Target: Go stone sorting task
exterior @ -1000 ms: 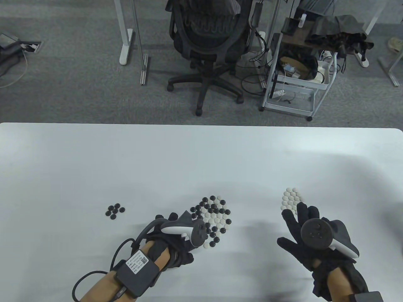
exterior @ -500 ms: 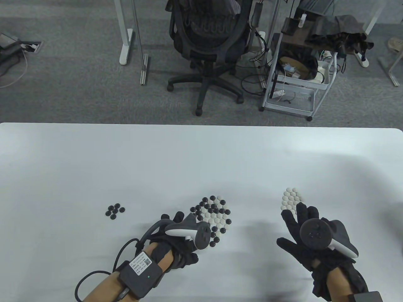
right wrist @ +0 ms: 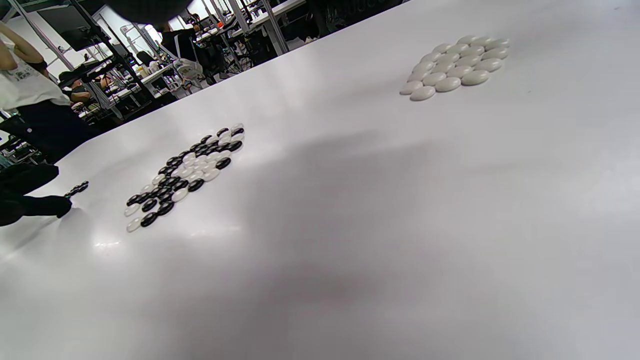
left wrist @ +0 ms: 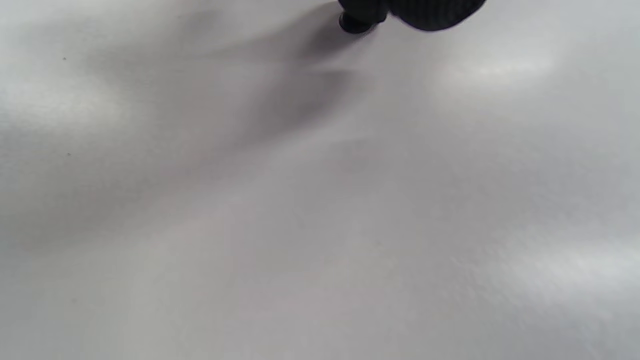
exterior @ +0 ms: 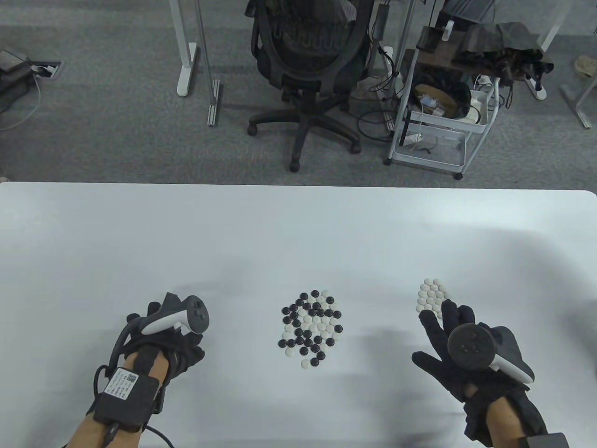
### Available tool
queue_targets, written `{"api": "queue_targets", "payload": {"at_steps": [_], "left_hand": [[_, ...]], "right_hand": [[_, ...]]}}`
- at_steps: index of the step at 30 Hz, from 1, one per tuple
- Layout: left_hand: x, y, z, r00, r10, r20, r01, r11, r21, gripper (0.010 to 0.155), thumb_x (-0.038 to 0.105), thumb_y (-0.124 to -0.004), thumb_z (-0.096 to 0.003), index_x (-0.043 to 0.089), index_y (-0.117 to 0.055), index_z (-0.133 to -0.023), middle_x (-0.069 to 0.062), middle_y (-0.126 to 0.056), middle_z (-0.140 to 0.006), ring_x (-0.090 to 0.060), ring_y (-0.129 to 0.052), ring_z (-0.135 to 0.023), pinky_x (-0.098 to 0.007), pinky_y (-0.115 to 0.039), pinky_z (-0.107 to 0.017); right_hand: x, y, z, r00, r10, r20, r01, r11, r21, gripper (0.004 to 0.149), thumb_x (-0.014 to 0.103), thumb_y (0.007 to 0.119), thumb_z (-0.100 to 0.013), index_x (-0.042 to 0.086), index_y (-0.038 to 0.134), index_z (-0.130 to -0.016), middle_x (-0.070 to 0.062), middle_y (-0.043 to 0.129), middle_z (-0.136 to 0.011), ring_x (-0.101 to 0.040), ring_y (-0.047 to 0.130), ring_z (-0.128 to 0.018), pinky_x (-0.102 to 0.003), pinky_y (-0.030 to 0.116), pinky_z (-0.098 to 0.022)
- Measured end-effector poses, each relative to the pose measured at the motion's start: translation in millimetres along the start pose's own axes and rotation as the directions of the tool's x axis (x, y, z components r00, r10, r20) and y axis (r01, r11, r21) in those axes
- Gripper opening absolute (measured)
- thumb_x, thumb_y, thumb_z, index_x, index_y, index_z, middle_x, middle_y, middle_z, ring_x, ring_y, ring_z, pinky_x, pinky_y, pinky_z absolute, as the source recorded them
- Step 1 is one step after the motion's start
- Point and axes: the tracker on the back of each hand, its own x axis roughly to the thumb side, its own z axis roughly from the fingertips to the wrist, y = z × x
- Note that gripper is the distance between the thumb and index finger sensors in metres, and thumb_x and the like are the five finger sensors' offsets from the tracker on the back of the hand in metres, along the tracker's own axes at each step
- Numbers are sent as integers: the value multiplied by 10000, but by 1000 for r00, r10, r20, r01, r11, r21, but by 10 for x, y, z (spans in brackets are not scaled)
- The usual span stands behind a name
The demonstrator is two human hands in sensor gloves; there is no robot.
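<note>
Black stone (left wrist: pixel 354 23) pinched in left hand (exterior: pixel 165 333); right hand (exterior: pixel 450 347) spread flat beside white stones (exterior: pixel 432 295)

White table (exterior: pixel 140 233); mixed black-and-white stones (exterior: pixel 310 326); white stones (exterior: pixel 431 295); black-gloved hands (exterior: pixel 447 345).

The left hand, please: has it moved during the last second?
Yes. The left hand has moved left, away from the mixed pile, which has stayed put.

Mixed stones (exterior: pixel 309 327) centre; white cluster (exterior: pixel 431 295) right
</note>
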Motion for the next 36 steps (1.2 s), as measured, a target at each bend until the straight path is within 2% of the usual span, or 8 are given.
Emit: {"api": "queue_targets", "payload": {"at_steps": [7,15,18,21,23,27,32,36], "left_hand": [[-177,102,-97,993,114,-36,-113,993,22,595,436,-479,-590,319,-381,-1165,-258,228,-1070,-551,236,-888,-823,57,-557],[-289,160,-149,984,161,-74,-158,987,37,601,435,-474,-585,324,-364,-1165,-254,235,-1068,-544,243,-889,-819,64,-563],[-280,241,-104,978,205,-41,-202,977,64,608,438,-471,-583,321,-351,-1168,-254,240,-1067,-545,245,-888,-819,64,-564],[-200,456,7,959,280,46,-284,945,164,625,445,-470,-583,295,-356,-1179,-267,222,-1083,-554,234,-893,-823,54,-567],[-94,581,35,955,288,68,-296,935,194,642,460,-473,-585,264,-392,-1191,-276,202,-1103,-559,223,-899,-824,48,-570],[229,749,-29,964,247,99,-261,949,175,651,479,-468,-583,251,-441,-1192,-283,168,-1118,-563,214,-901,-825,33,-576],[876,863,-147,968,137,212,-169,975,143,641,486,-462,-586,256,-486,-1184,-298,139,-1134,-574,192,-904,-830,5,-581],[1507,874,-211,945,16,327,-59,991,123,628,485,-461,-587,277,-488,-1178,-294,135,-1138,-571,193,-906,-827,3,-587]], "right_hand": [[2,3,-1,1000,1,-4,-1,1000,4,813,532,516,-567,105,100,-1121,-325,-122,-1026,-602,-120,-869,-809,36,-521],[3,3,-2,1000,4,-2,-4,1000,1,813,531,518,-567,107,99,-1120,-324,-124,-1025,-600,-127,-862,-804,28,-517],[0,0,-2,1000,3,0,-3,1000,-7,814,531,517,-567,106,98,-1121,-326,-125,-1025,-596,-135,-855,-796,19,-513],[-1,-1,-6,1000,7,0,-7,1000,-21,810,531,515,-566,109,102,-1121,-323,-121,-1029,-585,-152,-839,-776,0,-506],[-4,-1,-14,1000,16,-8,-17,999,-36,807,534,510,-563,114,109,-1123,-319,-115,-1036,-579,-161,-833,-766,-22,-488],[-28,8,-33,999,30,-20,-31,997,-64,810,549,494,-553,120,119,-1130,-316,-107,-1045,-576,-173,-822,-757,-50,-456],[-32,23,-42,999,30,-19,-31,998,-59,809,553,487,-552,122,117,-1128,-317,-107,-1045,-576,-174,-820,-756,-51,-452],[-31,30,-46,1000,28,-14,-28,998,-51,812,549,490,-553,116,116,-1129,-318,-107,-1043,-577,-167,-826,-761,-41,-459]]}}
